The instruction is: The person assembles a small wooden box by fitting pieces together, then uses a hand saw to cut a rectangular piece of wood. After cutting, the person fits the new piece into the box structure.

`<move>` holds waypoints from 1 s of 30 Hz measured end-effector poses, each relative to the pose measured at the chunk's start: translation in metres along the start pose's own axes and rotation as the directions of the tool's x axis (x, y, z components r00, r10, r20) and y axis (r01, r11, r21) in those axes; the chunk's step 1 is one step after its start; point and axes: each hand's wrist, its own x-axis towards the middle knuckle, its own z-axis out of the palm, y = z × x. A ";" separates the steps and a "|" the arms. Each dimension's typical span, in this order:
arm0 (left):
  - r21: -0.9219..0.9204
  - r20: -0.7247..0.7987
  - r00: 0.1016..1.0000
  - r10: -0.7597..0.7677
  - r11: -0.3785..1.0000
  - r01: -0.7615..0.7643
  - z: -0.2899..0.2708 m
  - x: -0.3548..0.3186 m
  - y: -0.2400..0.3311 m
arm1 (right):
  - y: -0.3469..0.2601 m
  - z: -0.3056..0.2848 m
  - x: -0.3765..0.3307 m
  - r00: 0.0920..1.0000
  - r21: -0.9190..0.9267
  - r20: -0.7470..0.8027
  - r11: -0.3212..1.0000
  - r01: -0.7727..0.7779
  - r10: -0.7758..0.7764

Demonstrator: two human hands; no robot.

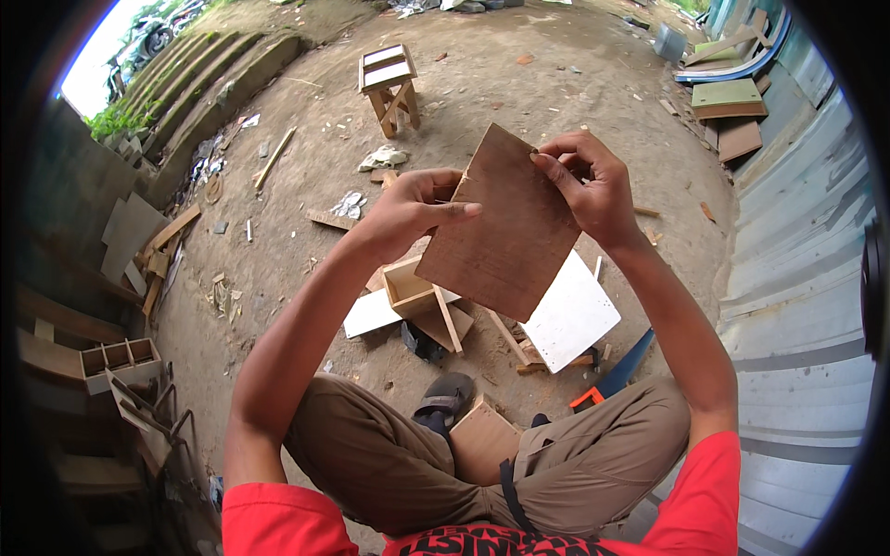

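Between my two raised hands is a thin brown wooden panel (505,232), roughly rectangular and tilted. My left hand (417,208) grips its left edge, the thumb lying on the face and the fingers behind. At the upper right edge my right hand (589,181) pinches it with thumb and bent fingers. Below the panel, on the ground, sits a small open wooden box (408,285). A white board (570,315) lies to its right, partly covered by the panel. A handsaw (626,364) with blue blade and orange handle rests beside my right knee. Another wooden piece (484,440) lies between my legs.
A small wooden stool (387,83) stands farther off on the dirt ground. Corrugated metal sheeting (797,324) runs along the right. On the left are a compartmented wooden tray (120,361) and wood scraps (162,255). Stacked boards (728,97) lie at the far right.
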 end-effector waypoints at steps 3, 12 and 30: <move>-0.051 -0.016 1.000 0.014 0.999 -0.014 0.005 -0.002 0.005 | 0.003 0.000 0.000 0.999 -0.066 0.008 0.997 0.041 -0.041; 0.724 -0.162 0.961 0.225 0.688 -0.039 -0.004 0.000 -0.009 | 0.017 0.014 -0.005 0.974 -0.320 0.216 0.947 0.007 0.066; 0.770 -0.086 0.903 -0.421 0.547 0.329 -0.031 -0.070 -0.072 | 0.073 0.075 -0.028 0.419 -0.701 0.706 0.650 0.294 0.571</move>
